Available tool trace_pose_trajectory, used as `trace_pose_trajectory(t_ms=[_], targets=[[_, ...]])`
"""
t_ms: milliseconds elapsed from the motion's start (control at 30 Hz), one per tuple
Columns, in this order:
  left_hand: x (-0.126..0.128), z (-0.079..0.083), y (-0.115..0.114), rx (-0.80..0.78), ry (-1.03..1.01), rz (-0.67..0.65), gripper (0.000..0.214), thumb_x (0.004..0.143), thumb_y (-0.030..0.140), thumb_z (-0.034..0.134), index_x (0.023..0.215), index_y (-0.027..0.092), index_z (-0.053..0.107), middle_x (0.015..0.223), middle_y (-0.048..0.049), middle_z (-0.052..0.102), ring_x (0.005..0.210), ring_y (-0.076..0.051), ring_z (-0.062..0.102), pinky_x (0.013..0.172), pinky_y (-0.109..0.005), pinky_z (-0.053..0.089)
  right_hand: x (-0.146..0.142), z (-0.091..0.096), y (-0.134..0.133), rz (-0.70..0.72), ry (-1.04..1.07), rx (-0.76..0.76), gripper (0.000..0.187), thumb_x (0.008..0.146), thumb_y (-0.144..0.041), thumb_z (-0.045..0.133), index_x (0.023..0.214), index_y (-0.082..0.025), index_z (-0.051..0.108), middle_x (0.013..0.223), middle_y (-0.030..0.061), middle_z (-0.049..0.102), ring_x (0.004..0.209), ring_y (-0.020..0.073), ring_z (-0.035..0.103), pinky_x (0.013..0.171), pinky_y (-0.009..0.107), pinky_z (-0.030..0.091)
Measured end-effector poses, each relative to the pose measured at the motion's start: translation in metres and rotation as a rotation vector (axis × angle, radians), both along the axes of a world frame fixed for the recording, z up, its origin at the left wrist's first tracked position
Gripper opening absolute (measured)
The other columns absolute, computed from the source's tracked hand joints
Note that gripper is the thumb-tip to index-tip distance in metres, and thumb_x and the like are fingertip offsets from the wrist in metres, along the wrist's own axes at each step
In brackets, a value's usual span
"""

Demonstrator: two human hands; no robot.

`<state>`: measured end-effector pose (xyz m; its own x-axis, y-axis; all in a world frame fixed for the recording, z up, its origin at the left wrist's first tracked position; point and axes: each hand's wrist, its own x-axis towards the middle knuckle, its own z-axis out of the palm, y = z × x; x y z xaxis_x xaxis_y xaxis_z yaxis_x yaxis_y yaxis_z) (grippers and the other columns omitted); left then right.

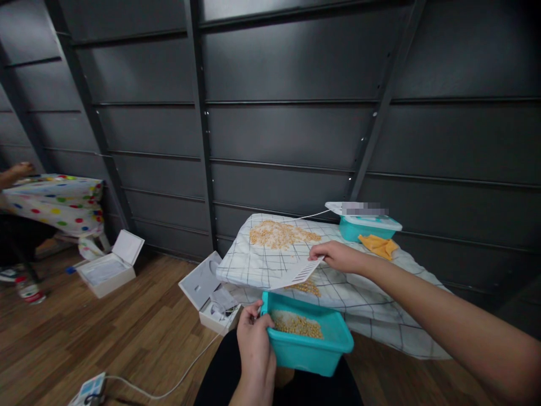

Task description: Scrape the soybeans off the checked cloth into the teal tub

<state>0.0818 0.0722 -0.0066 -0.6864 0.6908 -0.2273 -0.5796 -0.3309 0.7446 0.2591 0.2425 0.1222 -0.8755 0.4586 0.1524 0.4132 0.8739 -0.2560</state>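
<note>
Item: teal bin [305, 356], part-filled with grain, just below the checked cloth [253, 265] edge; your left hand [253, 344] grips its rim. Your right hand [338, 256] pinches a white slotted card [298, 273] above loose grain [307, 288]. Risk, as judged: any gap or tilt of the bin sends grain to the floor.

A dark grey panelled wall [296, 129] fills the far side, crossed by metal uprights [198, 141]. Wood-plank floor [105, 332] lies below. Far left stands a polka-dot table [59, 203]; an open white box [107, 270] sits near it.

Makeshift workroom. Dark metal panel wall [296, 129], wood-plank floor [105, 338], desk [253, 265] under checked cloth, second desk [54, 206] under dotted cloth, open white boxes [105, 273] on floor.
</note>
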Motion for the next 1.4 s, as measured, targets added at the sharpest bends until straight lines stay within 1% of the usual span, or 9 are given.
trace_pose_trajectory(t_ms=[333,533,633,733,867,967,1100,1233,1400], targets=[[0.003,0.002,-0.002,0.0,-0.004,-0.018,0.024,0.039,0.003,0.048,0.054,0.019,0.038,0.082,0.0013,0.058,0.077,-0.014,0.05,0.065,-0.026,0.033,0.009,0.005,-0.007,-0.005,-0.03,-0.003,0.044,0.062,0.001,0.037,0.087,-0.019,0.066,0.088,0.003,0.07,0.084,0.0162,0.062,0.078,0.028,0.044],[0.006,0.003,-0.001,0.003,-0.015,-0.031,0.025,0.039,0.003,0.048,0.056,0.019,0.037,0.081,0.0015,0.058,0.076,-0.013,0.049,0.064,-0.025,0.033,0.009,0.011,-0.015,-0.069,0.015,0.039,0.041,0.064,0.001,0.038,0.087,-0.018,0.067,0.092,0.0044,0.071,0.087,0.0172,0.063,0.08,0.029,0.046],[0.007,0.004,-0.002,0.002,-0.013,-0.04,0.025,0.039,0.003,0.048,0.056,0.019,0.037,0.082,0.0016,0.058,0.075,-0.013,0.049,0.063,-0.025,0.033,0.008,0.014,-0.016,-0.171,0.094,0.079,0.036,0.07,-0.002,0.039,0.088,-0.017,0.066,0.094,0.0056,0.071,0.09,0.0178,0.063,0.082,0.028,0.046],[0.007,0.004,-0.004,0.002,-0.011,-0.045,0.025,0.04,0.003,0.048,0.055,0.019,0.037,0.081,0.0017,0.057,0.076,-0.013,0.049,0.063,-0.025,0.033,0.01,0.018,-0.015,-0.349,0.134,0.156,0.034,0.074,-0.005,0.04,0.091,-0.017,0.067,0.096,0.0058,0.071,0.091,0.0188,0.064,0.083,0.028,0.045],[0.007,0.004,-0.005,0.005,-0.01,-0.057,0.025,0.04,0.004,0.048,0.057,0.019,0.037,0.082,0.0016,0.057,0.077,-0.014,0.049,0.062,-0.025,0.033,0.017,0.021,-0.012,-0.621,0.065,0.284,0.034,0.077,-0.011,0.043,0.098,-0.016,0.069,0.096,0.0085,0.072,0.087,0.0222,0.064,0.077,0.028,0.045],[0.007,0.003,-0.005,0.004,-0.01,-0.062,0.026,0.04,0.004,0.048,0.057,0.019,0.037,0.083,0.0017,0.058,0.076,-0.013,0.049,0.062,-0.025,0.033,0.021,0.017,-0.012,-0.692,0.009,0.332,0.034,0.078,-0.014,0.044,0.102,-0.018,0.069,0.095,0.0084,0.072,0.086,0.0216,0.064,0.074,0.026,0.044],[0.007,0.004,-0.004,0.001,-0.008,-0.062,0.026,0.04,0.004,0.048,0.057,0.019,0.037,0.083,0.0017,0.058,0.077,-0.013,0.049,0.064,-0.025,0.033,0.021,0.009,-0.013,-0.7,-0.024,0.355,0.036,0.08,-0.017,0.046,0.109,-0.019,0.067,0.096,0.0086,0.072,0.086,0.0218,0.064,0.074,0.027,0.044],[0.007,0.003,-0.005,0.004,-0.004,-0.064,0.026,0.04,0.004,0.049,0.057,0.019,0.037,0.083,0.0014,0.059,0.08,-0.014,0.051,0.067,-0.026,0.035,0.019,0.004,-0.016,-0.612,-0.038,0.327,0.035,0.08,-0.018,0.047,0.107,-0.021,0.069,0.092,0.0067,0.073,0.083,0.0215,0.065,0.072,0.027,0.045],[0.007,0.003,-0.005,0.005,-0.001,-0.06,0.025,0.04,0.004,0.049,0.057,0.019,0.038,0.081,0.0018,0.059,0.081,-0.014,0.051,0.069,-0.026,0.035,0.019,0.003,-0.028,-0.504,-0.048,0.271,0.034,0.08,-0.018,0.047,0.104,-0.023,0.07,0.088,0.005,0.073,0.081,0.0211,0.065,0.07,0.026,0.044]])
